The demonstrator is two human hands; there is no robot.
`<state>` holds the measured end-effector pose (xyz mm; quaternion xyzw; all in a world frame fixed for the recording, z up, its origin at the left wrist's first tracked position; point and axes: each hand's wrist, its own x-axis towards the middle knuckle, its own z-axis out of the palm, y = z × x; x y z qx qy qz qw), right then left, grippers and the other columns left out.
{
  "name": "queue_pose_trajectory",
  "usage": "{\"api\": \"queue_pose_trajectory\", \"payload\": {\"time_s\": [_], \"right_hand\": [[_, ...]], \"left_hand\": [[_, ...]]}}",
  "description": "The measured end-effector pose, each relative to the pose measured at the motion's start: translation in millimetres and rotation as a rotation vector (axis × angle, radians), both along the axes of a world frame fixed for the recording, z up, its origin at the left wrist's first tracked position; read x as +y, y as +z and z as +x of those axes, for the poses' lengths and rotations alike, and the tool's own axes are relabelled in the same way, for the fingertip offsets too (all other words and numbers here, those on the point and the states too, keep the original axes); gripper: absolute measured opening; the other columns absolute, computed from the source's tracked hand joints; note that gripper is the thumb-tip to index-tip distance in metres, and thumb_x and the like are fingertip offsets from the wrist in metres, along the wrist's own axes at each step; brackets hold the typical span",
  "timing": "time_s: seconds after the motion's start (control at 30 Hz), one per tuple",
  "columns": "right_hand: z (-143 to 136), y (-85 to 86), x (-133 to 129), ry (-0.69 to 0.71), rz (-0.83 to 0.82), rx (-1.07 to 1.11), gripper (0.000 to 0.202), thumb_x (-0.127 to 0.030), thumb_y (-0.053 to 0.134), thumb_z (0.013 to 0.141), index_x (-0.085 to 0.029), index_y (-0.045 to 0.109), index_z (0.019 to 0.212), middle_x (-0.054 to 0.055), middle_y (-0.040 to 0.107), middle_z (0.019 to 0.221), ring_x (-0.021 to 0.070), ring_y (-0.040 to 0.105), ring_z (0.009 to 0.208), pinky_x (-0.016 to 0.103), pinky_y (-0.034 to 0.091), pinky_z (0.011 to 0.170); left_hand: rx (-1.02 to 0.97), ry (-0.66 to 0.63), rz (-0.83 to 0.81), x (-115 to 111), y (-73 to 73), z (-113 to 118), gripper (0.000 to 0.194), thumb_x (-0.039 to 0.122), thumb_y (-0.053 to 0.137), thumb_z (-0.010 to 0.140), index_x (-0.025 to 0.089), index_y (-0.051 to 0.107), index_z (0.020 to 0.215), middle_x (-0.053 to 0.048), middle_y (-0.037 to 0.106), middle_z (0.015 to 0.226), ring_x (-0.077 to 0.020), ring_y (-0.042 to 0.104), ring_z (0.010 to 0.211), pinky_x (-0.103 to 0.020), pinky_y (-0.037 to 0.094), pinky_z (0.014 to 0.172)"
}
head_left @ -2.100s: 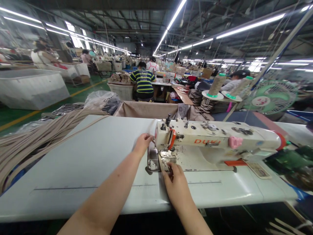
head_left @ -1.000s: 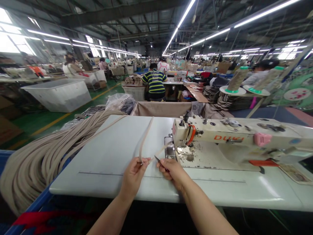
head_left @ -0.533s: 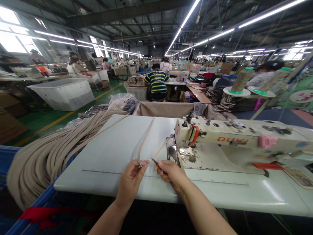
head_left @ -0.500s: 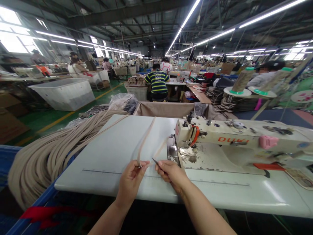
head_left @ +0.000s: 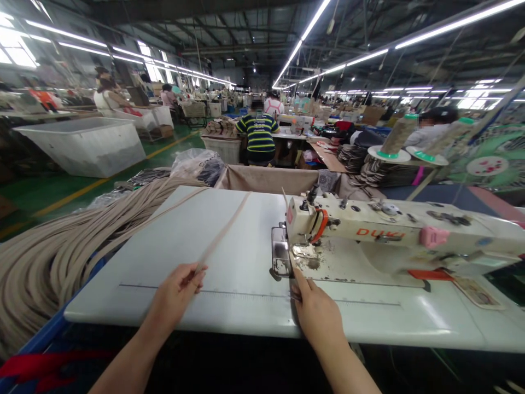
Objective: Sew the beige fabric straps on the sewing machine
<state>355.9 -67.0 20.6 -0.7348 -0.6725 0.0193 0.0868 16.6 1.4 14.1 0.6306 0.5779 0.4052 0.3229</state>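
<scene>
My left hand (head_left: 178, 290) is closed on the end of a thin beige strip (head_left: 225, 229), which runs away from me across the pale table (head_left: 164, 241). My right hand (head_left: 315, 306) is beside the needle plate of the white sewing machine (head_left: 353, 230), with its index finger stretched toward the machine's edge. Something dark and small shows under its curled fingers, too hidden to make out clearly. A ruler line (head_left: 246, 295) runs along the table between the hands.
Bundled beige strips (head_left: 82, 235) heap over the table's left side. Behind the table stands a fabric-lined bin (head_left: 270, 179). Thread cones (head_left: 397, 137) rise at the back right. A person in a striped shirt (head_left: 257, 133) sits farther off.
My hands have moved apart: the left one went left with the strip, the right one to the machine's edge. The view has shifted slightly to the right.
</scene>
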Motion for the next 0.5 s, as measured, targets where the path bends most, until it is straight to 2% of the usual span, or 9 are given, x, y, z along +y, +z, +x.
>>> {"api": "queue_pose_trajectory", "payload": {"time_s": [0.13,0.27,0.4,0.5], "right_hand": [[2.9,-3.7,-1.9,0.01,-0.072,-0.053,0.057,-0.019,0.05,0.098,-0.022,0.046,0.154,0.009,0.077,0.104,0.0254,0.073,0.09,0.032,0.053,0.075],[7.0,-5.2,-0.7,0.028,-0.109,-0.063,0.056,-0.024,0.044,0.102,-0.023,0.041,0.158,0.009,0.079,0.102,0.028,0.076,0.088,0.036,0.056,0.073],[11.4,-9.2,4.6,0.04,-0.126,-0.023,0.058,-0.033,0.031,0.105,-0.023,0.034,0.161,0.011,0.08,0.094,0.0314,0.077,0.079,0.042,0.058,0.068],[16.4,-13.2,8.1,0.072,-0.1,0.05,0.061,-0.037,0.029,0.104,-0.022,0.032,0.162,0.012,0.08,0.088,0.0332,0.077,0.076,0.045,0.059,0.07]], "left_hand": [[0.361,0.168,0.124,23.1,1.7,-67.9,0.05,0.062,0.053,0.084,0.022,0.073,0.108,-0.006,0.069,0.086,-0.0273,0.066,0.083,-0.038,0.056,0.08],[0.625,0.303,0.208,33.6,15.9,-164.3,0.049,0.057,0.043,0.087,0.022,0.071,0.108,-0.008,0.071,0.107,-0.0315,0.064,0.108,-0.042,0.051,0.101],[0.825,0.475,0.069,10.7,28.7,-252.2,0.047,0.051,0.035,0.091,0.023,0.068,0.109,-0.003,0.07,0.107,-0.0299,0.062,0.111,-0.044,0.049,0.104],[0.872,0.579,-0.033,-19.1,25.8,-290.9,0.045,0.047,0.036,0.087,0.02,0.07,0.1,-0.008,0.071,0.1,-0.0322,0.065,0.105,-0.046,0.052,0.097]]}}
